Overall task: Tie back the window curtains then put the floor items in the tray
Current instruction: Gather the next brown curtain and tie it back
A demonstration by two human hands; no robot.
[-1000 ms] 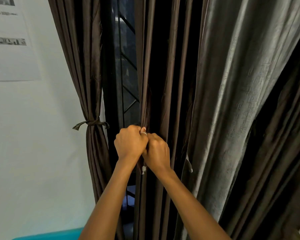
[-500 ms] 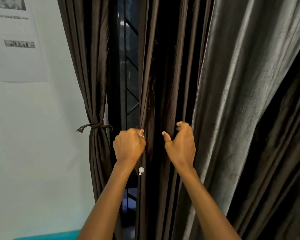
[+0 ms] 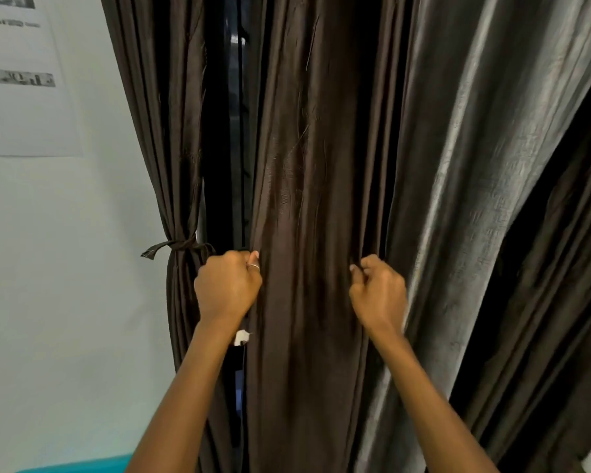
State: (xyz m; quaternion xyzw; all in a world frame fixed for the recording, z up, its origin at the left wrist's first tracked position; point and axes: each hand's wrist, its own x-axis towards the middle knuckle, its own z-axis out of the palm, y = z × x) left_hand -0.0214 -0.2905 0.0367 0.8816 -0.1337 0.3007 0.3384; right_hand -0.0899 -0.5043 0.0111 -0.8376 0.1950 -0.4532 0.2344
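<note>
Both hands, pressed together a second ago, are now well apart. The right hand (image 3: 377,295) has travelled to the right across the dark brown curtain (image 3: 314,165), while the left hand (image 3: 227,288) stays at that curtain's left edge, just beside the dark window gap (image 3: 234,131). A stretch of pleated cloth now hangs between the two wrists. This looks like the person taking hold of the panel's full width so it can be bunched up for tying.

Left fingers (image 3: 253,259) are curled tight into a fist round the curtain's edge, and one wears a thin ring (image 3: 253,266). Right fingers (image 3: 369,266) are also curled, pinching a fold against the thumb, close to where the brown cloth meets a shiny grey curtain (image 3: 475,165).

Further left, against the pale wall (image 3: 65,268), a second brown curtain (image 3: 157,114) is already gathered and bound with a knotted tie (image 3: 178,245). No tie for the held curtain can be seen. A small white tag (image 3: 241,337) hangs below the left wrist. Neither the tray nor any floor items are in view, so that part of the job appears not yet started.
</note>
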